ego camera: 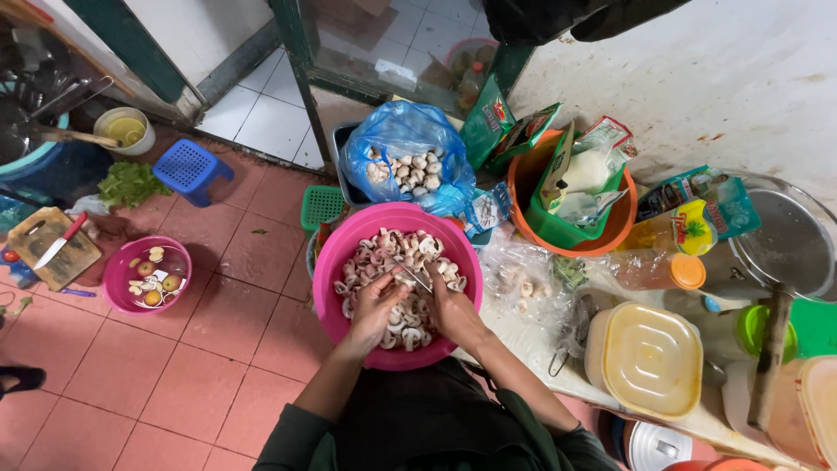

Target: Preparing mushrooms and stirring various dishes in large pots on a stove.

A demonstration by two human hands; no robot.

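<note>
A large pink basin [349,240] full of cut mushrooms [384,253] sits in front of me. Both my hands are over it. My left hand [377,307] is closed around a mushroom piece. My right hand [452,307] grips a small knife [411,275] whose thin blade points up-left toward the left hand's fingers. A blue plastic bag [403,144] of whole mushrooms stands just behind the basin.
An orange basin [610,234] with a green tub and packets, a cream lidded box [649,359] and a metal tray [789,240] crowd the right. On the tiled floor: a smaller pink bowl [146,275], a cutting board with a knife [54,246], a blue stool [188,167].
</note>
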